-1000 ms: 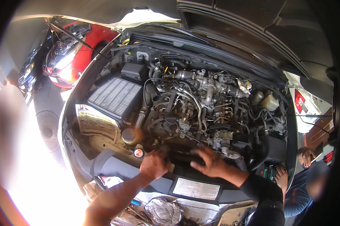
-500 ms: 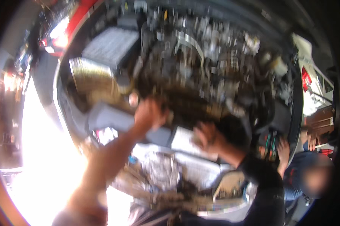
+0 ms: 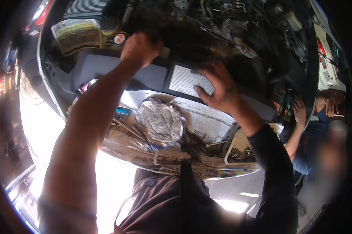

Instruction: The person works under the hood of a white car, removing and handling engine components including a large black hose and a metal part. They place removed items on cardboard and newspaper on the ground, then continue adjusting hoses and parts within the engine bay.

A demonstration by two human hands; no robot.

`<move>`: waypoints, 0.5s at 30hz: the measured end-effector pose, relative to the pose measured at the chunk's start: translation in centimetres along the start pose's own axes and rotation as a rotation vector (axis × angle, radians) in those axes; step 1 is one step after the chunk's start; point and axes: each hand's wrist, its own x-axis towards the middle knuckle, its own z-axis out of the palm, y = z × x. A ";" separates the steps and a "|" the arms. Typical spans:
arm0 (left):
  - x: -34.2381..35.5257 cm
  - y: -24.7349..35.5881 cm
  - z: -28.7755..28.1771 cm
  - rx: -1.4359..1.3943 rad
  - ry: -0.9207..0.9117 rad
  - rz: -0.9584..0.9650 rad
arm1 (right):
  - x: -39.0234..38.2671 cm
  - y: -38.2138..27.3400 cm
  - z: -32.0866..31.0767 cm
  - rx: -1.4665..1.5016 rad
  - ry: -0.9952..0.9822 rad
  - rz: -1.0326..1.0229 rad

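Observation:
Before me is a car's engine bay [image 3: 183,35]. My left hand [image 3: 139,50] is closed, knuckles up, at the bay's dark front edge; its fingertips and whatever they hold are hidden in shadow. Just left of it sits a round cap with an orange and white top [image 3: 120,38]. My right hand [image 3: 222,87] is open, thumb and fingers apart, over a printed white label [image 3: 180,80] on the dark front panel [image 3: 101,70]. No object shows in that hand.
Newspaper [image 3: 203,117] covers the car's front, bearing a bunched patterned cloth [image 3: 160,121], metal tools [image 3: 129,128] and a tray of small hardware [image 3: 240,150]. More newspaper [image 3: 78,37] lies at far left. Another person's hand [image 3: 299,111] rests at the right edge.
My view has tilted downward, so the engine bay sits higher in the picture, and the blur has cleared. My right hand's fingers are spread over the label; my left stays at the bay's edge.

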 end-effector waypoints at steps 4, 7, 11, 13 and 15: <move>0.0 0.1 -0.3 -0.025 -0.029 -0.017 | -2.0 -7.1 1.9 0.209 -0.031 0.062; -0.1 0.3 -0.5 -0.045 -0.047 -0.053 | -2.9 -11.8 5.4 0.284 -0.066 0.010; -0.3 -0.2 0.1 -0.014 -0.023 -0.016 | -3.7 -16.6 10.0 0.564 -0.160 0.007; 0.2 -0.9 0.5 0.115 0.063 0.105 | -4.3 -18.9 11.8 0.585 -0.149 -0.020; 0.6 -1.6 1.0 0.207 0.025 0.150 | -5.5 -20.9 13.3 0.633 -0.214 -0.036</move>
